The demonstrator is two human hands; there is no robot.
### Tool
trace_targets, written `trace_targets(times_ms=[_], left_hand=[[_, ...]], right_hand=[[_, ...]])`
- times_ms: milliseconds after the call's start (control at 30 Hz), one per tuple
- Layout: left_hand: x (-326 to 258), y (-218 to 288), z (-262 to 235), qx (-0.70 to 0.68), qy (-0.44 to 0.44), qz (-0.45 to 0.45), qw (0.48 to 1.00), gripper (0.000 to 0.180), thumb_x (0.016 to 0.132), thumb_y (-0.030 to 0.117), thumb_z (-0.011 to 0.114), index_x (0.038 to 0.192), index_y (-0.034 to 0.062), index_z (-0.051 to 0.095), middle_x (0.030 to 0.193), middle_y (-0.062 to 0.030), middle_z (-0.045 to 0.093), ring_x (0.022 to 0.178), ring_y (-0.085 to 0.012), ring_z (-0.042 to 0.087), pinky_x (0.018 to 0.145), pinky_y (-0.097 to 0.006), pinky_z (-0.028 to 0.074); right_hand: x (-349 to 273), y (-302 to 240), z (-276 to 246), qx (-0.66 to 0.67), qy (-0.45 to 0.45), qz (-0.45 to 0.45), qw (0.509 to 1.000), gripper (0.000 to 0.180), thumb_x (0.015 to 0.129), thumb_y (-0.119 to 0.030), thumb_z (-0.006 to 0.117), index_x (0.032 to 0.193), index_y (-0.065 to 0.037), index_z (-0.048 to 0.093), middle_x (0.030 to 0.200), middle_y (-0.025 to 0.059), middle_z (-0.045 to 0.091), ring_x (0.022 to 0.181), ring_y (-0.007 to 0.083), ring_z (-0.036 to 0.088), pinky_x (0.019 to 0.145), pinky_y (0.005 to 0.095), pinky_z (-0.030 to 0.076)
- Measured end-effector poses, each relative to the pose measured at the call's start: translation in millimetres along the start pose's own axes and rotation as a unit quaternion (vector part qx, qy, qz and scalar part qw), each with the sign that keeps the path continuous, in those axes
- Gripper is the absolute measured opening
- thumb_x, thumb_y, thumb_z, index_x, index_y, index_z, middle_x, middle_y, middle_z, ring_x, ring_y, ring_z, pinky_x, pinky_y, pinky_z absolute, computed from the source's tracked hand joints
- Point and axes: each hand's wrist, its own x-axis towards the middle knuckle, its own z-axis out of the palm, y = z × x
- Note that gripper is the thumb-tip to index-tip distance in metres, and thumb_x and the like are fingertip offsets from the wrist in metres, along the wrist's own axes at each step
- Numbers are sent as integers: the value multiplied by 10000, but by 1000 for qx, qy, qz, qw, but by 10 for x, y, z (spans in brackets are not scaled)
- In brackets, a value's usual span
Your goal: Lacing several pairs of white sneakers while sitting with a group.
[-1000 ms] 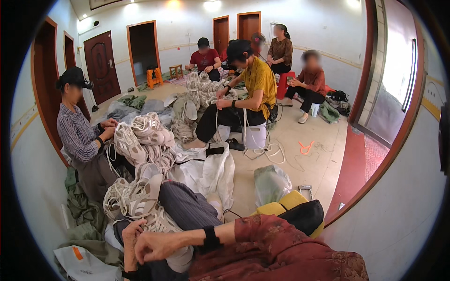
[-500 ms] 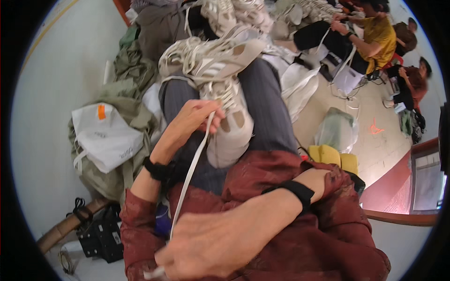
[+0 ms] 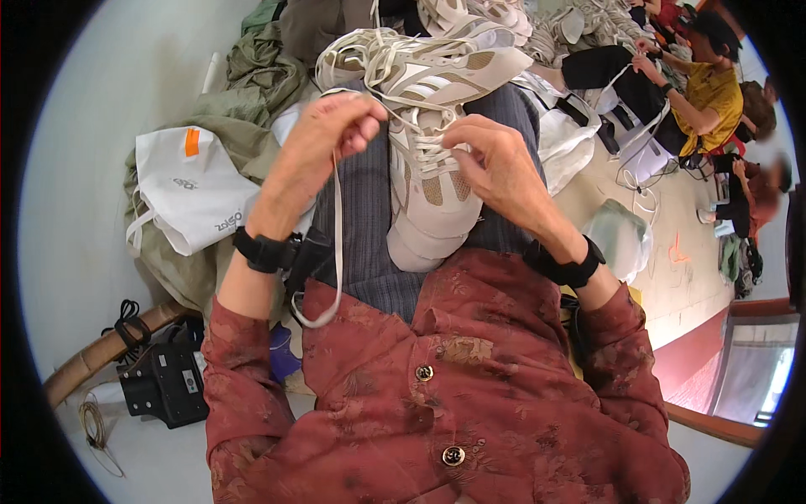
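Note:
A beige and white sneaker (image 3: 432,220) rests on my lap, toe toward me, white laces crossing its upper part. My left hand (image 3: 319,139) is closed in a pinch on a white shoelace (image 3: 338,227) just left of the lacing. One stretch runs from those fingers to the shoe; the loose end hangs down to my shirt. Thumb and index of my right hand (image 3: 499,168) are closed at the lacing's right edge, apparently on a strand of lace; the fingertips partly hide it. Beyond it, another sneaker (image 3: 445,77) lies sideways across my knees with tangled laces.
On my left sit a white cloth bag (image 3: 189,193), green fabric (image 3: 260,84) and a black device (image 3: 168,382). A plastic bag (image 3: 617,239) lies on the floor at right. Farther off, a person in yellow (image 3: 705,97) handles laces, with piles of shoes (image 3: 579,29) behind.
My right hand has come up from low at the left, where it pulled the lace taut, to the sneaker's lacing. My left hand has lifted slightly away from the shoe; the lace now hangs slack.

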Motion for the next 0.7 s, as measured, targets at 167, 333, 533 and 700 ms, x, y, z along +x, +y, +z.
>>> trace_targets(times_ms=[167, 333, 533, 700], left_hand=[[-59, -26, -248, -65, 84, 15, 994, 217, 987, 218, 542, 936, 37, 651, 732, 64, 545, 588, 3, 480, 536, -136, 385], [-191, -266, -464, -68, 110, 4, 992, 228, 987, 232, 557, 965, 28, 655, 754, 48, 567, 607, -8, 495, 538, -139, 380], [-317, -423, -546, -60, 110, -12, 992, 231, 986, 242, 566, 984, 32, 660, 767, 55, 583, 640, -5, 528, 568, -135, 398], [-378, -484, -540, -35, 101, -21, 994, 229, 989, 254, 561, 986, 50, 664, 771, 67, 586, 638, -2, 531, 578, -143, 406]], right_hand=[[30, 183, 78, -44, 31, -79, 995, 173, 806, 23, 555, 944, 19, 658, 1006, 158, 659, 891, 377, 642, 753, 424, 514], [65, 249, 131, -174, 20, -100, 979, 173, 797, 17, 543, 954, -3, 614, 983, 136, 642, 872, 381, 641, 711, 447, 512], [130, 99, 200, -327, -27, -105, 939, 138, 751, 11, 584, 885, -15, 567, 894, 114, 601, 725, 319, 663, 555, 419, 499], [268, 128, 261, -395, -59, -145, 905, 140, 747, -8, 597, 882, -17, 564, 870, 126, 602, 710, 315, 665, 542, 401, 503]])
